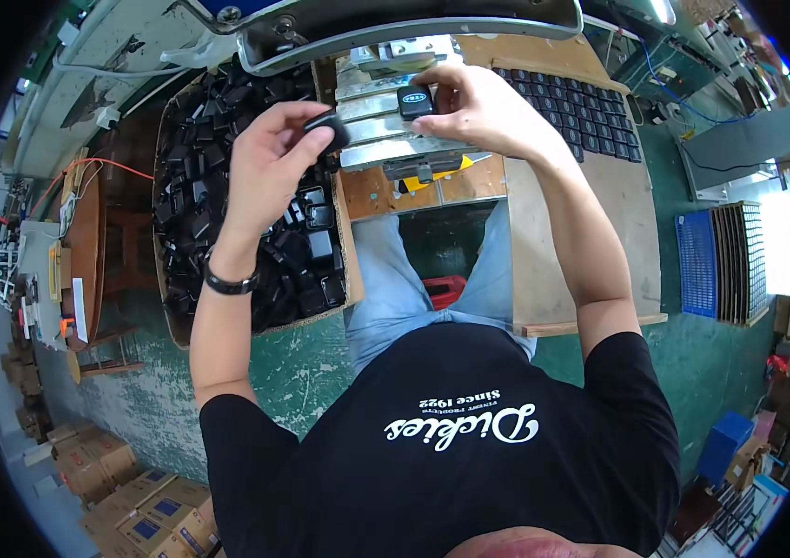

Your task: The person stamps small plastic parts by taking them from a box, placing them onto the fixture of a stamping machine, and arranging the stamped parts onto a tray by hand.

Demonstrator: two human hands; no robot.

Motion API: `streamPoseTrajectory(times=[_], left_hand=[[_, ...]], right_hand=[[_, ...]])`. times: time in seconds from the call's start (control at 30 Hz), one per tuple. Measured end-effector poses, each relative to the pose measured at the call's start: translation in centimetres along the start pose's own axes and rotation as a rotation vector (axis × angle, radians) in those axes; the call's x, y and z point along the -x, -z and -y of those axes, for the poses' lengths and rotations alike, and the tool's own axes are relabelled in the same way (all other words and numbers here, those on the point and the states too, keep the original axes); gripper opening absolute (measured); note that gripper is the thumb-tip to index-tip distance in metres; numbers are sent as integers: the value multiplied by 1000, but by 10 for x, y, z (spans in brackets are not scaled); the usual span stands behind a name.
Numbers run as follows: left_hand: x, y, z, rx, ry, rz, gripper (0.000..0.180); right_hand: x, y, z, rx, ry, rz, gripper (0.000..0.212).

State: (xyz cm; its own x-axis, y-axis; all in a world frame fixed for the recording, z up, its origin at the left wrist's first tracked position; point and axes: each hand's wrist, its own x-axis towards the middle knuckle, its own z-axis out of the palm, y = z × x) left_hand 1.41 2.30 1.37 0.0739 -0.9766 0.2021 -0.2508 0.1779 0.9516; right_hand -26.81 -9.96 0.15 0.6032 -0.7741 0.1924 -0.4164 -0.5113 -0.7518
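My left hand (269, 167) pinches a small black rounded-square plastic piece (328, 133) between thumb and fingers, just left of a silver metal fixture (371, 151). My right hand (483, 112) grips a second black square plastic piece (416, 101) by its side, with a light printed mark facing up. That one is at the fixture's upper part; whether it rests on the metal or is held just above cannot be made out. Beneath my left hand is a cardboard box (354, 265) heaped with loose black plastic pieces (199, 200).
Rows of black printed pieces (567, 107) lie on a brown board (581, 242) at the right. A curved metal machine part (413, 42) overhangs the far side. A yellow-handled tool (437, 177) lies below the fixture. Blue crates (695, 265) stand farther right, cartons (167, 516) at the lower left.
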Motion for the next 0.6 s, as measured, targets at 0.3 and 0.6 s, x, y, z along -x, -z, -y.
streamPoseTrajectory(times=[0.3,0.6], left_hand=[[-62,-72,11,-72,-158,153,21],[-22,-89,35,-1015,-644,78,59]], right_hand=[[64,12,-58,-492,-37,-635,54],[184,57,-256,47,-856,-701,55]])
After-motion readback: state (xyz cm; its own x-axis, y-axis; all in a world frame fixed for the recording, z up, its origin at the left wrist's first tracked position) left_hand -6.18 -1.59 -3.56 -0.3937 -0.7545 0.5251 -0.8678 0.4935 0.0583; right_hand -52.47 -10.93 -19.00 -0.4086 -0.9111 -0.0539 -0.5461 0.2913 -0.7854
